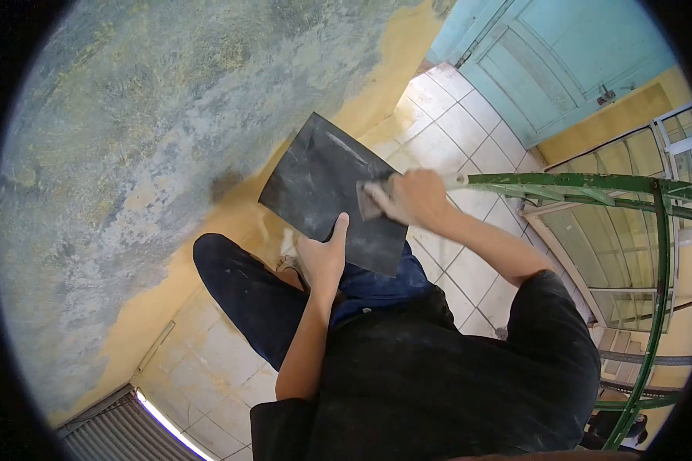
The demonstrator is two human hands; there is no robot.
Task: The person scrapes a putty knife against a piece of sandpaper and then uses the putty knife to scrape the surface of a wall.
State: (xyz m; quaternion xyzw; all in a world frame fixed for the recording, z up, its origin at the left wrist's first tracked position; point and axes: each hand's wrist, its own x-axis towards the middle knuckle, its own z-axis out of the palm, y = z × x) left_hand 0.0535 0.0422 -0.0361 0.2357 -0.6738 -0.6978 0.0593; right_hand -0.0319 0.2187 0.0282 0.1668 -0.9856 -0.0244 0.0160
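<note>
A dark grey, roughly square sheet (307, 180) with pale smears lies tilted in front of me, over my lap. My left hand (324, 257) grips its near edge, thumb on top and fingers hidden underneath. In my right hand (421, 198) is a putty knife (369, 201), its flat blade against the right part of the sheet. The knife and fingers are somewhat blurred. What seems to be the pale end of its handle shows behind the hand.
To the left rises a wall (131, 154) with patchy grey-blue and yellow coating. White floor tiles (469, 115) run underneath. Green metal framework (577, 184) stands at right, before glazed frames (623, 246). A turquoise door (546, 77) is at the back. A ribbed shutter (111, 426) sits lower left.
</note>
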